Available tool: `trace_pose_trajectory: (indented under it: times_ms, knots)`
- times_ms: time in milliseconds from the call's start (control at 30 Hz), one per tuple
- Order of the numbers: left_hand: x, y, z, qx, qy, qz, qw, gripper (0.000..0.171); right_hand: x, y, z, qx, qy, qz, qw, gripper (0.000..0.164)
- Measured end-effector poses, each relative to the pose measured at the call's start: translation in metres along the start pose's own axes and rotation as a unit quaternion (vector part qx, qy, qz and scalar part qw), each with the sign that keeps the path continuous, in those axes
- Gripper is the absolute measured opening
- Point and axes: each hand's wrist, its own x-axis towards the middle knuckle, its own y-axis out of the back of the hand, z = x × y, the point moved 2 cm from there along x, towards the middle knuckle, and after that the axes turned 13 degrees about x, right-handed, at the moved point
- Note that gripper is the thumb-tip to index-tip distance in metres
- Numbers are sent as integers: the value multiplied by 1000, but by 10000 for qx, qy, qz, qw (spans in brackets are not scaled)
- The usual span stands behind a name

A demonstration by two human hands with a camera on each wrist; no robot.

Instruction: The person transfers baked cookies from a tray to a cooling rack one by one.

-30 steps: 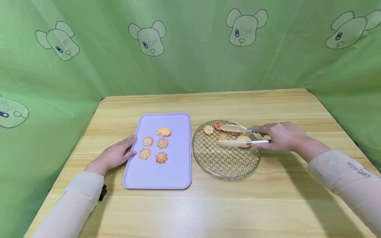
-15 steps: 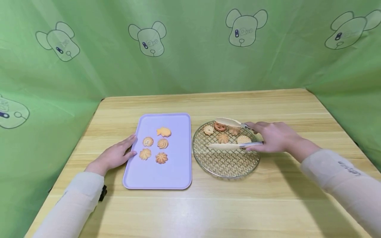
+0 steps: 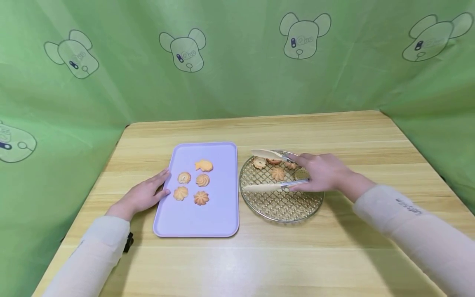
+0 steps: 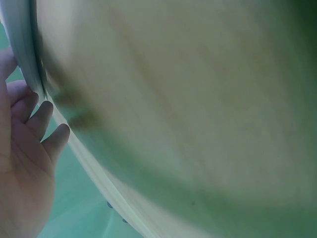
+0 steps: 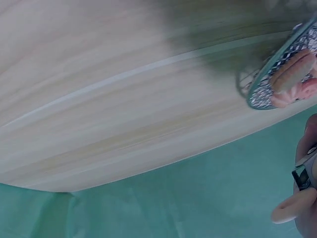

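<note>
My right hand point(image 3: 320, 173) grips a pair of tongs point(image 3: 264, 187) with cream tips, spread wide with nothing between them, over a round wire cooling rack point(image 3: 282, 210). Under and between the tongs lie several cookies: a ring-shaped one point(image 3: 259, 163), a reddish-brown pretzel-like one partly covered by the upper tip, and a flower-shaped one point(image 3: 277, 173). A round cookie is mostly hidden by the right hand. On the left, my left hand point(image 3: 142, 193) rests its fingers on the left rim of a lilac tray point(image 3: 196, 225). In the left wrist view its fingers point(image 4: 57, 141) look loosely extended.
Several cookies sit on the tray, among them a fish-shaped one point(image 3: 204, 165) and a swirl point(image 3: 203, 180). A narrow strip of wooden table point(image 3: 237, 264) separates tray and rack. Green patterned cloth point(image 3: 237, 82) encloses the back and sides.
My right hand has carried the tongs leftward across the rack, and their tips have spread further apart. The left hand and the tray stay where they were.
</note>
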Motion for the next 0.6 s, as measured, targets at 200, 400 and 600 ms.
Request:
trace_pose_trajectory:
  times_ms: [200, 400, 600]
  knots:
    - [0, -2, -1, -6, 14, 0, 10000, 64, 11, -9, -10, 120, 126, 21, 9998, 103]
    - [0, -2, -1, -17, 17, 11, 10000, 64, 20, -12, -23, 167, 368, 127, 9991, 103]
    - [1, 0, -1, -10, 9, 30, 10000, 64, 28, -12, -38, 233, 613, 253, 9975, 103]
